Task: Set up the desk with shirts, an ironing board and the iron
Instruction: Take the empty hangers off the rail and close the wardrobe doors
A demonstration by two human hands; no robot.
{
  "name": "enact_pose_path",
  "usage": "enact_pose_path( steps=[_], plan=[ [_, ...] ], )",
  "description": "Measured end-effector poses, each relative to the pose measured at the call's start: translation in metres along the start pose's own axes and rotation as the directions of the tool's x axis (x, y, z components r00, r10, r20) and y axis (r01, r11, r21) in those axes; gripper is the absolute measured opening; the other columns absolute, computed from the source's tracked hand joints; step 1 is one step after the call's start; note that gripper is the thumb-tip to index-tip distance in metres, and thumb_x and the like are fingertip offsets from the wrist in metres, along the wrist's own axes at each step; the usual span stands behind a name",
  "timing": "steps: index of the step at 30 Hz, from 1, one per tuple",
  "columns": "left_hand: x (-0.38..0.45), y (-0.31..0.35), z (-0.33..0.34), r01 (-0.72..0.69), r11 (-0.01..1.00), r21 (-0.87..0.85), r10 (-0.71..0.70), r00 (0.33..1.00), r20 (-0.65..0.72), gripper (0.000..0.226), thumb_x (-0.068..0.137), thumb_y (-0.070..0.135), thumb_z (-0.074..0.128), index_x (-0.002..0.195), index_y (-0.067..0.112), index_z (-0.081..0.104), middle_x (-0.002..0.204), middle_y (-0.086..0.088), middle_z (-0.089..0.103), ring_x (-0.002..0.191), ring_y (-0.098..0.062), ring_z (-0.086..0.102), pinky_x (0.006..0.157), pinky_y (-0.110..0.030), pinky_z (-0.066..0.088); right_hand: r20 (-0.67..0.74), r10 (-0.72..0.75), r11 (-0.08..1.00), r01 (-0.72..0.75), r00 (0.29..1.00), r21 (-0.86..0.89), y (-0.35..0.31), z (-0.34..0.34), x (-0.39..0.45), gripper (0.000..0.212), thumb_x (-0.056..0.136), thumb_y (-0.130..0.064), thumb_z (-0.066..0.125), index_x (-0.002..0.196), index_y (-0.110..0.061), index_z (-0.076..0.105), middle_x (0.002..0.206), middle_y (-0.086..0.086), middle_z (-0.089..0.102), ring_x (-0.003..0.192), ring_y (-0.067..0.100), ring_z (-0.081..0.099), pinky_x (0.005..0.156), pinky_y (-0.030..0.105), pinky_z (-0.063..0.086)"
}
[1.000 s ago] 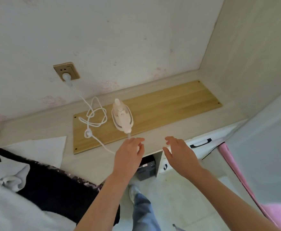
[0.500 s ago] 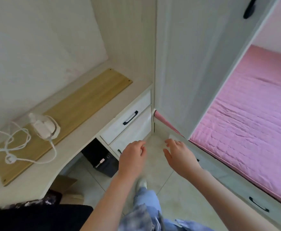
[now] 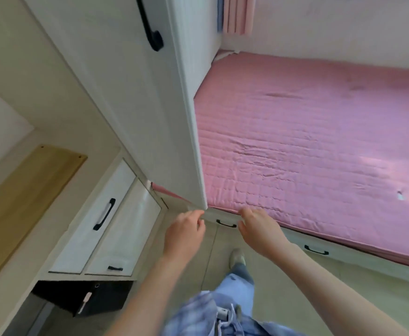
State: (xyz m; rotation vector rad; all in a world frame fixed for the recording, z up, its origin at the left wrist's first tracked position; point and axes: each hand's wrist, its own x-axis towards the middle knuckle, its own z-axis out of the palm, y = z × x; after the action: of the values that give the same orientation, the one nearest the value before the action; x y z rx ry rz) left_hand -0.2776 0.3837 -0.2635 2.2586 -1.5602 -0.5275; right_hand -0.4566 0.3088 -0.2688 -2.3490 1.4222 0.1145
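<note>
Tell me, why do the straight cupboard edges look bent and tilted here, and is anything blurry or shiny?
Head view: the wide-angle lens bows and leans the wardrobe door and desk drawers. The picture is soft throughout; the left hand and right hand look slightly smeared. Daylight puts a pale sheen on the drawer fronts and a bright patch on the pink mattress. Shadows are faint.

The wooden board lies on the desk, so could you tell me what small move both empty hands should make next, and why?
Probably step on toward the pink bed: the left hand and right hand are empty and raised that way, the wooden board is already placed, and no shirts are in view here.
</note>
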Motion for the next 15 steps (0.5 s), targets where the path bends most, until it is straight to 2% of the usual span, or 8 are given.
enact_pose_path(
  steps=[6,12,15],
  plan=[
    [0.062,0.052,0.027,-0.025,0.999,-0.044,0.028,0.996,0.081,0.027,0.092,0.017,0.052,0.115,0.016,0.067,0.106,-0.004,0.069,0.101,-0.024,0.061,0.085,-0.035,0.049,0.061,0.004,1.0,-0.004,0.998,-0.006,0.055,-0.036,0.058,0.028,0.098,-0.025,0.039,0.119,-0.01,0.05,0.121,0.012,0.059,0.114,0.032,0.05,0.084,0.041,0.047],
    [0.113,0.091,0.045,0.018,0.998,-0.056,-0.01,0.99,0.141,0.03,0.093,0.016,0.051,0.119,0.017,0.065,0.108,-0.003,0.069,0.1,-0.02,0.061,0.086,-0.036,0.05,0.101,-0.027,0.995,0.036,0.995,-0.089,0.111,-0.06,0.106,0.032,0.1,-0.031,0.039,0.123,-0.01,0.048,0.124,0.009,0.058,0.115,0.031,0.049,0.085,0.04,0.048],
    [0.135,0.106,0.045,0.057,0.998,-0.032,-0.053,0.992,0.119,0.03,0.094,0.017,0.049,0.119,0.017,0.065,0.111,-0.003,0.069,0.101,-0.02,0.061,0.086,-0.037,0.05,0.113,-0.056,0.994,0.066,0.992,-0.087,0.128,-0.069,0.126,0.031,0.1,-0.031,0.038,0.122,-0.011,0.048,0.124,0.007,0.058,0.115,0.029,0.049,0.082,0.039,0.048]
  ],
)
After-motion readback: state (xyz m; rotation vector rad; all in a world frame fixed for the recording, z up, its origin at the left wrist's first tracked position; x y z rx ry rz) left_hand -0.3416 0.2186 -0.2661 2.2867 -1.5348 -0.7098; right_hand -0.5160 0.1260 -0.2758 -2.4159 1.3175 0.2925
